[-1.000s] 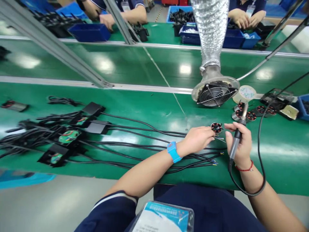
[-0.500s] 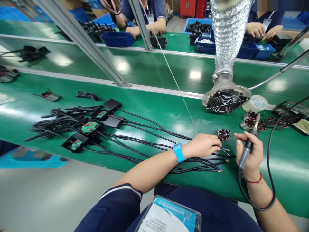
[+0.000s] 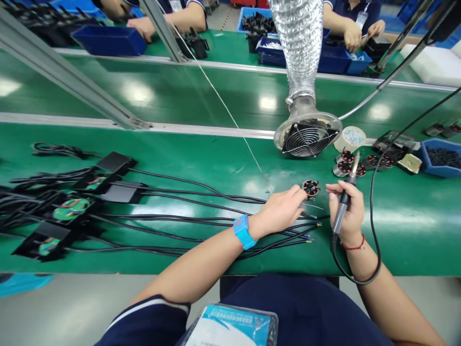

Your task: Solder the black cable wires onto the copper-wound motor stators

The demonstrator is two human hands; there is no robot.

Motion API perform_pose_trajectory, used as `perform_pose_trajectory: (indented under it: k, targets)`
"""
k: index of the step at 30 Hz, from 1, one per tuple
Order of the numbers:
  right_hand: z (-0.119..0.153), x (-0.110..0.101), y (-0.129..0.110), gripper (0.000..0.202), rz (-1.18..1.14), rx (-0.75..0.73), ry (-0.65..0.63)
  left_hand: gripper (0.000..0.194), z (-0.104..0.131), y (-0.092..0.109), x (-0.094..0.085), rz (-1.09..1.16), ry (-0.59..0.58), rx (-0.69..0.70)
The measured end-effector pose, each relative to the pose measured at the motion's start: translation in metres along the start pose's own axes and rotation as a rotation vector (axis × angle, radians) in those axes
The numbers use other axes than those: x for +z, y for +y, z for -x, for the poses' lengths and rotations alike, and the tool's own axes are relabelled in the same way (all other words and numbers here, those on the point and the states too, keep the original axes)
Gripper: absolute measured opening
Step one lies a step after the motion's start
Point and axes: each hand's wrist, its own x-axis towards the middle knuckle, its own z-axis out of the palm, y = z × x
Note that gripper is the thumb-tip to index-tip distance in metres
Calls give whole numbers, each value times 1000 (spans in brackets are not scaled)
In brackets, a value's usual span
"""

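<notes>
My left hand (image 3: pixel 280 209), with a blue wristband above it, rests on the green bench and pinches thin wires beside a small red-and-black wound coil (image 3: pixel 310 187). My right hand (image 3: pixel 348 212) grips a soldering iron (image 3: pixel 345 197) by its dark handle, tip pointing up and away, just right of the coil. The iron's black cord (image 3: pixel 374 226) loops down past my right wrist. Several long black cables (image 3: pixel 187 211) run left from my left hand to black boxes with green boards (image 3: pixel 70 209).
A fume fan on a silver duct (image 3: pixel 306 137) stands behind the coil. More coils (image 3: pixel 344 163), a tape roll (image 3: pixel 350 138) and a blue bin (image 3: pixel 439 157) sit at right. Across the conveyor (image 3: pixel 151 93), other people's hands work over blue bins.
The camera view swung left and back; both hands stay beside the coil, my left still pinching the wires and my right still holding the iron upright.
</notes>
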Motion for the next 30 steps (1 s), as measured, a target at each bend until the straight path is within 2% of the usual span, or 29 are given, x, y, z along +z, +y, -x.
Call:
perform_pose_trajectory:
  k: [3, 5, 10, 15, 18, 22, 26, 30]
  targets:
    - [1, 0, 1, 39, -12, 19, 0, 21, 4, 2, -2, -162, -126, 12]
    - [2, 1, 1, 40, -15, 26, 0, 22, 5, 2, -2, -227, -162, 19]
    - [2, 3, 2, 38, -12, 33, -4, 21, 4, 0, -1, -254, -112, -21]
    - [1, 4, 3, 38, -17, 32, 2, 21, 0, -1, 0, -156, -24, -210]
    - [0, 5, 1, 38, -11, 25, 2, 21, -2, -1, 3, -122, -54, -238]
    - [-1, 5, 0, 38, -11, 24, 3, 22, -3, 1, 2, -140, -153, -265]
    - [-2, 4, -3, 37, -33, 27, -1, 15, -1, -1, -7, -107, -218, -212]
    - [-5, 3, -13, 38, -93, 49, -54, 10, 7, -9, -17, 44, -256, -108]
